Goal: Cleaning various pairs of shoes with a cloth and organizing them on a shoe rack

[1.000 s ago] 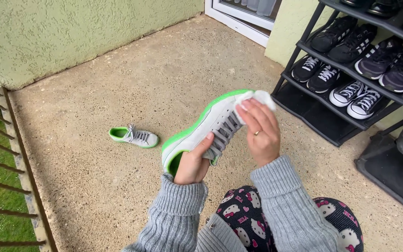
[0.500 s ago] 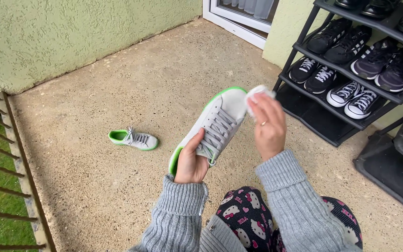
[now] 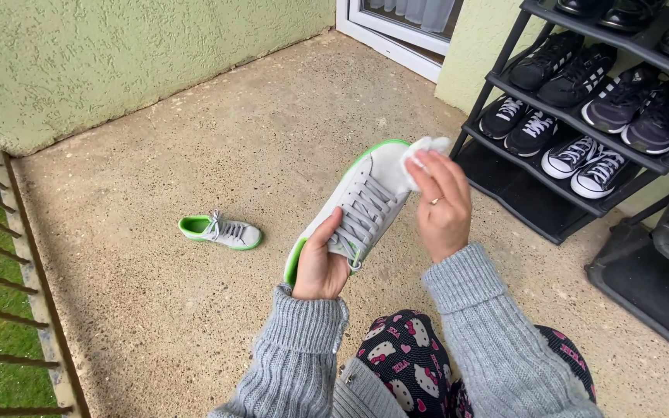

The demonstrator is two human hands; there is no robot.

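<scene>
Gripping the heel end of a white sneaker with a bright green sole [image 3: 369, 190], the left hand [image 3: 319, 267] was closed around it, thumb lying along the grey laces and the other fingers hidden underneath. The shoe was held in the air above the pebbled concrete floor [image 3: 218, 131], its toe pointing up and away toward the black shoe rack [image 3: 505, 166]. At that toe, the right hand [image 3: 444, 205] was curled round a small white cloth or wipe [image 3: 426, 149], pressing it against the toe cap; which of the two it was could not be told from this view. The fingers were bent over the wad with only its upper edge showing past the fingertips, and a ring sat on one finger.

Left of the held sneaker, well apart from it, the matching second sneaker [image 3: 220, 231] lay on the floor on its sole, laces up. Right of the held sneaker, the rack carried pairs of dark and white trainers on its slanted shelves, with the lowest shelf closest to the toe. Beyond the sneaker, a white door frame [image 3: 392, 35] met the green roughcast wall [image 3: 118, 62]. Far to the left of it ran a rusty metal railing [image 3: 9, 255] with grass behind. Below the sneaker, grey knitted sleeves [image 3: 296, 348] and dark patterned trousers [image 3: 408, 360] filled the near edge.
</scene>
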